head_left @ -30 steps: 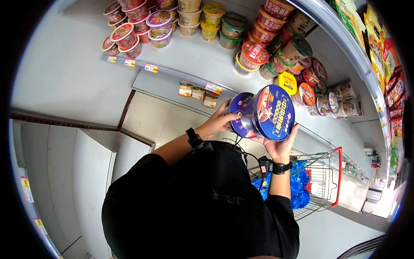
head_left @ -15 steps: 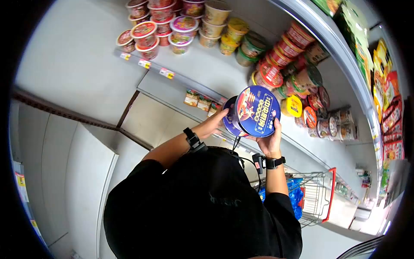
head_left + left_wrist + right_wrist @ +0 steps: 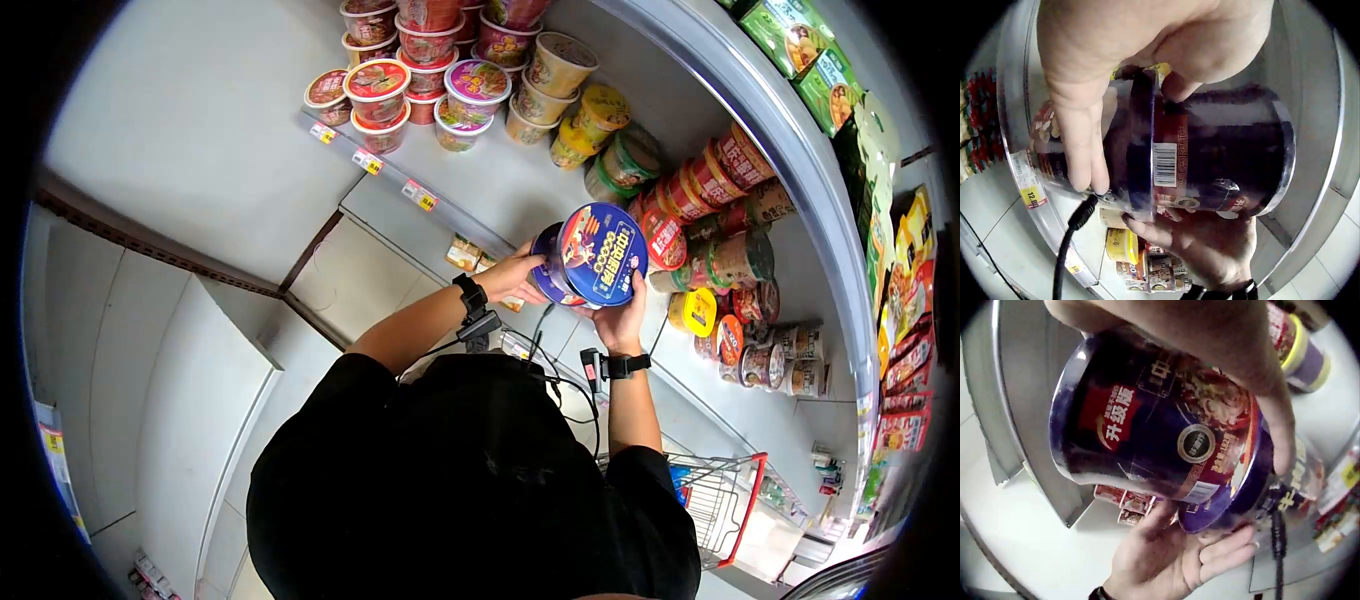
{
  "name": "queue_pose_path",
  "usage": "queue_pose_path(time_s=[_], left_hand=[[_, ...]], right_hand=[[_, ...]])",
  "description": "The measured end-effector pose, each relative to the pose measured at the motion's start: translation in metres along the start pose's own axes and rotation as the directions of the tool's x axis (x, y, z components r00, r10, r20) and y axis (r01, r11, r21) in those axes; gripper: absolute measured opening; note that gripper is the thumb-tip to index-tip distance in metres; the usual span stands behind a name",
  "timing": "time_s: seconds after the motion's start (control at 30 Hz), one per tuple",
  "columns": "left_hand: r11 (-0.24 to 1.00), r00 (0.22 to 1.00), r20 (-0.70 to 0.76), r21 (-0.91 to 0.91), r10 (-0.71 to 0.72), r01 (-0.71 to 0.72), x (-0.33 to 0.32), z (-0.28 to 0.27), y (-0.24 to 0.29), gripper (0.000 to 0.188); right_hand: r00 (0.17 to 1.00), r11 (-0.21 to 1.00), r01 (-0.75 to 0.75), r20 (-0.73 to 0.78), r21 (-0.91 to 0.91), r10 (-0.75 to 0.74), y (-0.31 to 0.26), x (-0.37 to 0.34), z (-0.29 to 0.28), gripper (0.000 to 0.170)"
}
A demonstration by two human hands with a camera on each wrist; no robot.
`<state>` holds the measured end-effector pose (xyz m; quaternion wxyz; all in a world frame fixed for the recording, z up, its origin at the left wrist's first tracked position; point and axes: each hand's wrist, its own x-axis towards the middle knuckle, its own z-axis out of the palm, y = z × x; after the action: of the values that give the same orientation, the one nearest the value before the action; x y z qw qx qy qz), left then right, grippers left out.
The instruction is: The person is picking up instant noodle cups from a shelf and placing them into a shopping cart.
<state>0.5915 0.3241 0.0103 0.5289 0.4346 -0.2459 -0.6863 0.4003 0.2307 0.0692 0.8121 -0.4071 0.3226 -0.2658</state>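
Two dark-blue instant noodle tubs are held end to end. The front noodle tub (image 3: 606, 255) shows its round printed lid in the head view; the rear noodle tub (image 3: 546, 262) is partly hidden behind it. My left hand (image 3: 515, 277) grips the tubs from the left, its thumb on the rear one. My right hand (image 3: 622, 318) holds the front tub from the right and below, fingers along its lid edge. A barcode (image 3: 1165, 165) shows on the tub's side in the left wrist view. In the right wrist view, the left hand's fingers (image 3: 1229, 551) lie under the tubs.
Stacked noodle tubs (image 3: 378, 92) line the white shelf ahead, with more red tubs (image 3: 740, 160) at right. Price tags run along the shelf edge (image 3: 393, 185). A shopping cart (image 3: 728, 500) stands at lower right; bagged snacks (image 3: 905, 300) fill the upper right shelf.
The head view has shifted, so shelf tubs appear farther right and lower and the cart has slid down. Both hands still hold the tubs; the left fingers have moved off the rear lid's face.
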Motion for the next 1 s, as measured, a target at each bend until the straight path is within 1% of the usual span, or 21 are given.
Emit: queue_pose_path(time_s=[0.13, 0.17, 0.2, 0.27, 0.3, 0.33, 0.37, 0.4, 0.43, 0.47, 0.5, 0.53, 0.6, 0.63, 0.7, 0.73, 0.77, 0.83, 0.87, 0.93, 1.0], left_hand=[[0.991, 0.986, -0.111, -0.061, -0.124, 0.118, 0.063, -0.025, -0.016, 0.062], [0.979, 0.977, -0.099, -0.103, -0.187, 0.177, 0.084, -0.038, -0.026, 0.066], [0.980, 0.976, -0.108, -0.092, -0.188, 0.179, 0.092, -0.040, -0.019, 0.066], [0.980, 0.983, -0.128, -0.166, -0.131, 0.109, 0.104, -0.045, -0.006, 0.066], [0.972, 0.968, -0.233, -0.233, -0.098, 0.042, 0.100, -0.035, 0.007, 0.067], [0.975, 0.967, -0.226, -0.210, -0.116, 0.068, 0.108, -0.042, 0.007, 0.067], [0.986, 0.958, -0.268, -0.102, 0.097, -0.129, 0.113, -0.055, -0.001, 0.065], [0.959, 0.941, -0.293, -0.167, 0.172, -0.228, 0.112, -0.060, -0.001, 0.064], [0.918, 0.917, -0.316, -0.228, 0.245, -0.324, 0.111, -0.065, 0.000, 0.062], [0.840, 0.928, -0.338, -0.448, 0.157, -0.306, 0.108, -0.067, 0.009, 0.060], [0.836, 0.934, -0.347, -0.485, 0.084, -0.256, 0.099, -0.060, 0.020, 0.058], [0.835, 0.939, -0.343, -0.514, 0.008, -0.195, 0.091, -0.053, 0.029, 0.055], [0.840, 0.999, -0.030, -0.542, 0.012, -0.026, 0.070, -0.066, 0.022, 0.055], [0.931, 0.998, -0.056, -0.364, 0.020, -0.039, 0.072, -0.085, 0.007, 0.054], [0.912, 0.992, -0.037, -0.398, -0.122, 0.098, 0.061, -0.087, -0.007, 0.052], [0.768, 0.953, 0.029, -0.585, -0.301, 0.261, 0.054, -0.074, 0.000, 0.051], [0.769, 0.940, 0.072, -0.555, -0.334, 0.316, 0.055, -0.071, -0.008, 0.051], [0.779, 0.911, -0.016, -0.525, -0.413, 0.343, 0.055, -0.066, -0.022, 0.041], [0.774, 0.895, 0.018, -0.495, -0.446, 0.395, 0.054, -0.063, -0.016, 0.041], [0.806, 0.888, 0.004, -0.416, -0.461, 0.421, 0.056, -0.050, -0.022, 0.039], [0.784, 0.859, 0.129, -0.359, -0.496, 0.507, 0.053, -0.037, -0.027, 0.039]], right_hand=[[0.995, 0.996, -0.087, -0.053, -0.004, 0.087, 0.018, 0.066, -0.042, 0.063], [0.989, 0.992, -0.100, -0.102, 0.078, 0.108, 0.018, 0.078, -0.040, 0.060], [0.999, 0.998, 0.019, 0.036, 0.064, -0.021, 0.023, 0.102, -0.052, 0.061], [0.999, 0.999, 0.036, -0.010, 0.032, -0.035, 0.016, 0.131, -0.048, 0.061], [0.999, 0.998, 0.045, 0.006, 0.043, -0.046, -0.001, 0.135, -0.029, 0.062], [0.998, 0.997, 0.055, 0.022, 0.054, -0.056, -0.018, 0.140, -0.009, 0.063], [0.996, 0.993, 0.072, 0.051, 0.098, -0.077, -0.009, 0.161, -0.017, 0.063], [0.996, 0.988, 0.015, 0.081, 0.155, -0.027, -0.014, 0.164, -0.010, 0.065], [0.999, 0.994, 0.019, 0.024, 0.106, -0.022, -0.003, 0.175, -0.015, 0.062], [0.999, 0.998, 0.018, -0.033, 0.057, -0.016, 0.008, 0.186, -0.020, 0.060], [1.000, 1.000, -0.006, 0.003, 0.001, 0.006, 0.002, 0.175, -0.020, 0.059], [1.000, 0.999, -0.008, -0.010, 0.041, 0.009, 0.017, 0.180, -0.033, 0.055], [0.998, 0.997, -0.051, 0.034, 0.061, 0.049, 0.001, 0.128, -0.041, 0.048], [0.998, 0.994, -0.054, -0.029, 0.097, 0.057, -0.001, 0.105, -0.056, 0.047], [0.983, 0.994, -0.009, -0.183, 0.112, 0.029, 0.009, 0.055, -0.083, 0.042], [0.958, 0.995, 0.037, -0.288, 0.089, -0.010, 0.016, 0.027, -0.099, 0.038], [0.912, 0.993, 0.066, -0.410, 0.099, -0.020, 0.024, -0.003, -0.110, 0.033], [0.826, 0.976, 0.123, -0.564, 0.178, -0.001, 0.057, -0.064, -0.139, 0.032], [0.744, 0.960, 0.185, -0.668, 0.211, 0.003, 0.067, -0.098, -0.133, 0.030], [0.525, 0.922, 0.320, -0.851, 0.221, 0.021, 0.111, -0.159, -0.135, 0.032], [0.234, 0.887, 0.417, -0.967, 0.196, 0.103, 0.151, -0.215, -0.117, 0.035]])
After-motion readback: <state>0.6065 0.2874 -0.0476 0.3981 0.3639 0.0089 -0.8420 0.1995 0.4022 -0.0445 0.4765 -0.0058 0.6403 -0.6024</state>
